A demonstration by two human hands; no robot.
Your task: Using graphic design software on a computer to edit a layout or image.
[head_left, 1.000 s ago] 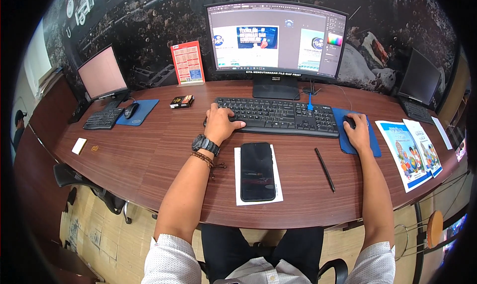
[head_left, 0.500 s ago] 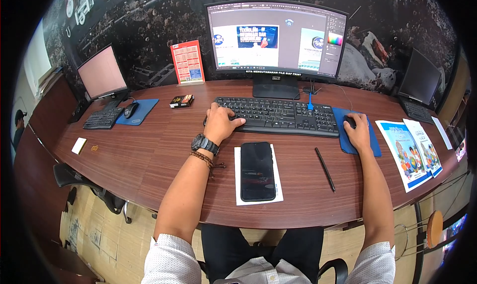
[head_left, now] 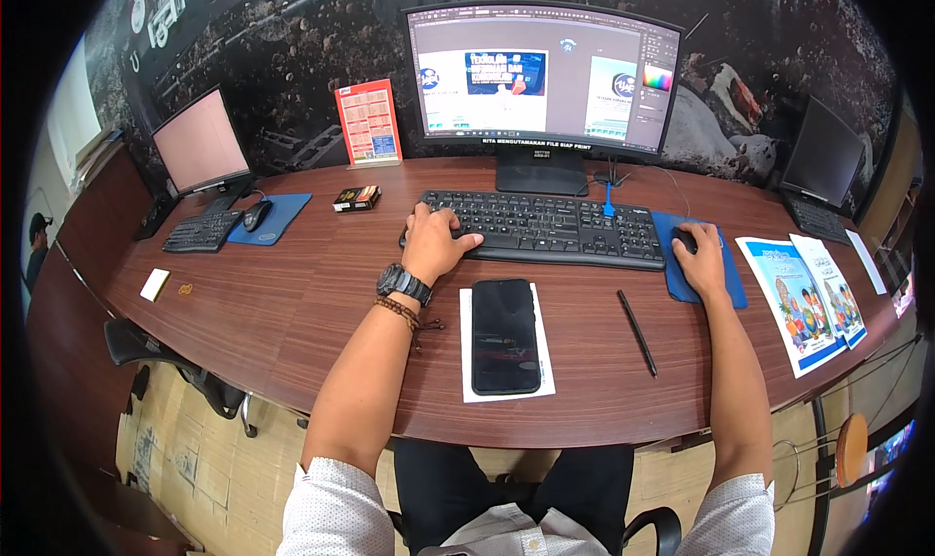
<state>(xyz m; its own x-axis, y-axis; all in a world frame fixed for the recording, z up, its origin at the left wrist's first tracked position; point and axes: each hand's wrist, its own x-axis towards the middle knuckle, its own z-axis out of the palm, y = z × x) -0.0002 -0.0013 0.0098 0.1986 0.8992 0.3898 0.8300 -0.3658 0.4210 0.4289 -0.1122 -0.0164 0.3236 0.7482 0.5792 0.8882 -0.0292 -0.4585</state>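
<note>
My left hand (head_left: 433,241) rests on the left end of a black keyboard (head_left: 545,227), fingers apart over the keys and thumb stretched toward the spacebar area. A dark watch and a beaded bracelet circle that wrist. To the right, my right hand (head_left: 699,256) is curled over a black computer mouse (head_left: 690,240), mostly hidden under the fingers, on a blue mouse pad (head_left: 732,288). Behind the keyboard stands a curved monitor (head_left: 570,93) showing a design program with blue and white layouts. A blue cable plug (head_left: 609,205) lies at the keyboard's back edge.
Between my forearms, a black phone (head_left: 504,342) lies on white paper, beside a black pen (head_left: 638,332). Printed booklets (head_left: 794,313) lie right. A small box (head_left: 356,199), red calendar stand (head_left: 369,123) and second monitor (head_left: 200,142) stand left. A dark monitor (head_left: 826,152) is far right.
On the monitor, the small red figure in the blue banner has given way to a white shape. My hands have hardly moved.
</note>
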